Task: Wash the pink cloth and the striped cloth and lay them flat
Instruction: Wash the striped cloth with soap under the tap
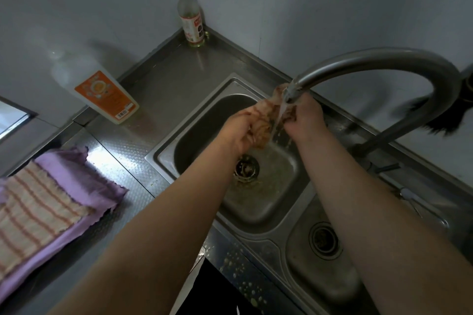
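Under the running tap (294, 89), both hands grip one wet, bunched cloth (263, 122), pinkish-brown and faintly striped. Left hand (238, 133) has its fingers curled round the lower end of the bundle; right hand (304, 117) pinches the upper end just beneath the spout. Between the two grips the cloth runs as a short twisted rope, its long axis slanting from lower left up to upper right, with the stream of water (277, 117) falling across it near the right hand. Below the hands lies the larger basin of a steel sink (163, 158), its drain directly under the left wrist. A smaller basin sits nearer the viewer on the right. Well apart to the left, on the steel counter (122, 151), a striped cloth (33, 207) lies flat on top of a purple-pink cloth (84, 181). That spot is nearer the left hand, so laying the wet cloth flat would likely mean carrying it leftward across the sink rim. A detergent bottle (102, 92) lies on the counter behind the sink, and a tall bottle (190, 15) stands in the corner
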The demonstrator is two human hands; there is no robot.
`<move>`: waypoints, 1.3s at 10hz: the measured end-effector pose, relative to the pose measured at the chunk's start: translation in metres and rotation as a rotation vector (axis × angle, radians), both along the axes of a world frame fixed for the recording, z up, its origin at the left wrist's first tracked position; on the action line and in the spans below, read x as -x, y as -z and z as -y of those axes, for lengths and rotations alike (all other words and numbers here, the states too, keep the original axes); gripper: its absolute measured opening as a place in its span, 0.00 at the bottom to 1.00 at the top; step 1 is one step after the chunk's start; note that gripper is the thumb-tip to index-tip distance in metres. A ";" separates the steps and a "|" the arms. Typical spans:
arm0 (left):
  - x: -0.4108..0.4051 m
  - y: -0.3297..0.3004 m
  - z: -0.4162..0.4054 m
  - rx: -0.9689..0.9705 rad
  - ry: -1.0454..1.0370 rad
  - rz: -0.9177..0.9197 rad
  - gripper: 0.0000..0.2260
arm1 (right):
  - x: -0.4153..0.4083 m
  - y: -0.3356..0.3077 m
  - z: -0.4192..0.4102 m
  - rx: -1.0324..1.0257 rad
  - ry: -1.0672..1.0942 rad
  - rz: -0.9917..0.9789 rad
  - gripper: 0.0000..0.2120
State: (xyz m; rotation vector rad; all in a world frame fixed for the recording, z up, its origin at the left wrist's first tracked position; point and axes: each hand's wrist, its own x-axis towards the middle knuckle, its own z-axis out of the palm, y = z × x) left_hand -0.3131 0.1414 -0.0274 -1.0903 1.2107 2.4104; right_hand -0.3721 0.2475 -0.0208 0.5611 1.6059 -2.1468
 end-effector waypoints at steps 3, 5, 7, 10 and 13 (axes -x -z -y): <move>0.017 -0.006 -0.030 0.349 0.196 0.044 0.15 | -0.037 0.004 0.022 -0.290 -0.251 -0.264 0.17; 0.003 -0.005 -0.038 0.349 0.328 0.001 0.24 | -0.017 -0.008 0.014 -0.319 -0.083 -0.214 0.11; -0.003 0.000 -0.026 0.373 0.381 -0.042 0.19 | 0.004 0.001 0.009 -0.418 -0.068 -0.144 0.10; 0.001 0.003 0.018 0.125 -0.075 0.023 0.11 | -0.006 0.003 -0.011 -0.118 -0.089 0.073 0.15; 0.009 -0.011 -0.029 0.222 0.104 0.000 0.14 | -0.037 -0.018 0.031 -0.244 -0.089 -0.115 0.17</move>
